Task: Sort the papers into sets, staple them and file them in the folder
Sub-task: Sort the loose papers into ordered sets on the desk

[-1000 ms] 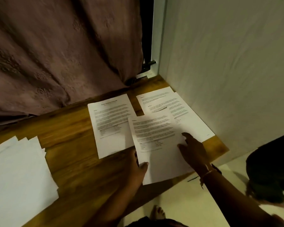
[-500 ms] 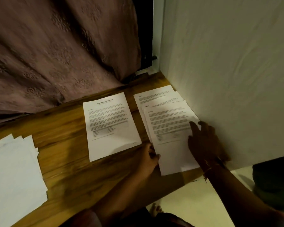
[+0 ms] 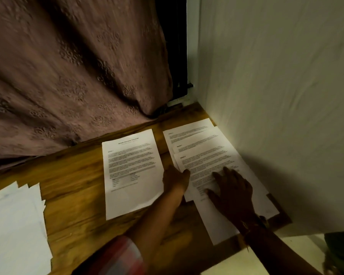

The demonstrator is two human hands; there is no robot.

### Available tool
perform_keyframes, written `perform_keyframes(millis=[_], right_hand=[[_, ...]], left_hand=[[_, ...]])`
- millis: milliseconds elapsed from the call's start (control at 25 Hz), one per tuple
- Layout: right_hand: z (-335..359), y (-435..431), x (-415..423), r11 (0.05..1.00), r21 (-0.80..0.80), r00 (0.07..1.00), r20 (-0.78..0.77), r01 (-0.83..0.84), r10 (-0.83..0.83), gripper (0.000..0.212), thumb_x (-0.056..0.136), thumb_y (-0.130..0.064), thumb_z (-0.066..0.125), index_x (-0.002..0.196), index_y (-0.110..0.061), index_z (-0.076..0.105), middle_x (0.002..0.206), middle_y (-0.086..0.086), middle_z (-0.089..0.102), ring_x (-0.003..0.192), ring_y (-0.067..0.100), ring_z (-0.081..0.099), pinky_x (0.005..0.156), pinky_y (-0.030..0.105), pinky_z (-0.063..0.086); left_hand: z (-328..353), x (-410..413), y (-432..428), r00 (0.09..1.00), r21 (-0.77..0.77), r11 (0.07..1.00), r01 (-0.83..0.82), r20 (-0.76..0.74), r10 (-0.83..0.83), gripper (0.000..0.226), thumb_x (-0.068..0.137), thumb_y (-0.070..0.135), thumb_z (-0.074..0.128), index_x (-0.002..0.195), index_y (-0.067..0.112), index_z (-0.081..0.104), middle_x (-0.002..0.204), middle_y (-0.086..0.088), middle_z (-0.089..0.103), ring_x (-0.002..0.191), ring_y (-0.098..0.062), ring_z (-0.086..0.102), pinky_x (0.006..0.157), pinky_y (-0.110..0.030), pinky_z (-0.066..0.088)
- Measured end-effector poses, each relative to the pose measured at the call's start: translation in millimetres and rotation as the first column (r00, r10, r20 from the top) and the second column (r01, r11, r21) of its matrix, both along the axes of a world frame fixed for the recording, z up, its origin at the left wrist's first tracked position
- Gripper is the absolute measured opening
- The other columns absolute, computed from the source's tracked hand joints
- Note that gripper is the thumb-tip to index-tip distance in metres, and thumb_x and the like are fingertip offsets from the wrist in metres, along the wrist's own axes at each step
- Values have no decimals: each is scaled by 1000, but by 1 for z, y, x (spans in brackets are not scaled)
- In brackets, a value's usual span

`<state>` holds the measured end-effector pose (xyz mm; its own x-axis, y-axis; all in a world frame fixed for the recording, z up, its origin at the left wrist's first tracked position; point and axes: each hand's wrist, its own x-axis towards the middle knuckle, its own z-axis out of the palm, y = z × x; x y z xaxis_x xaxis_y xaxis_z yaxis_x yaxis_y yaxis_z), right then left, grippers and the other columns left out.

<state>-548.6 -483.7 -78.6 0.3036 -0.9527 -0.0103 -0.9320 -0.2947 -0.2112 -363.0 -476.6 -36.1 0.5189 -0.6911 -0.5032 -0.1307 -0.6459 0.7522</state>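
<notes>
Three printed sheets lie fanned in a stack (image 3: 205,153) at the right end of the wooden table (image 3: 74,175), against the wall. My right hand (image 3: 230,193) lies flat, fingers spread, on the top sheet. My left hand (image 3: 175,178) touches the left edge of that top sheet with thumb and fingers. A single printed title page (image 3: 131,171) lies just to the left of the stack. Several blank-side-up sheets (image 3: 14,227) sit in a loose pile at the table's left end. No stapler or folder is in view.
A brownish patterned curtain (image 3: 74,76) hangs behind the table and drapes onto its back edge. A pale wall (image 3: 282,96) closes off the right side. The table's front right corner (image 3: 282,221) ends by a light floor.
The top sheet has slid up and right onto the stack by the wall. Both hands moved with it, and my right hand has shifted from its right edge onto its middle.
</notes>
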Motion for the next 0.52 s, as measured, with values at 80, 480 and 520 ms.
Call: perform_keyframes(millis=[80,480,520], right_hand=[[-5,2,-1,1000,5,1000,7,-10,10,72,84,-71,41,138,-25,53,148,16,48,136,40,44,102,64,39],[-18,5,4,1000,-23,1000,-5,-18,18,70,89,-69,31,152,-38,32,157,21,34,142,47,32,107,71,29],[-19,5,6,1000,-21,1000,-20,-10,10,69,89,-69,29,152,-40,31,158,22,30,143,48,29,107,73,27]], left_hand=[[-5,3,-6,993,-27,998,-60,-101,57,39,93,24,67,129,15,55,123,-3,64,110,-27,66,86,-39,60],[-3,5,-8,981,-114,979,-169,-120,155,9,98,19,63,90,22,65,101,0,70,87,-18,67,68,-28,55],[-4,5,-8,980,-130,977,-168,-127,152,7,97,21,66,90,23,65,102,-1,71,90,-19,68,73,-30,56]])
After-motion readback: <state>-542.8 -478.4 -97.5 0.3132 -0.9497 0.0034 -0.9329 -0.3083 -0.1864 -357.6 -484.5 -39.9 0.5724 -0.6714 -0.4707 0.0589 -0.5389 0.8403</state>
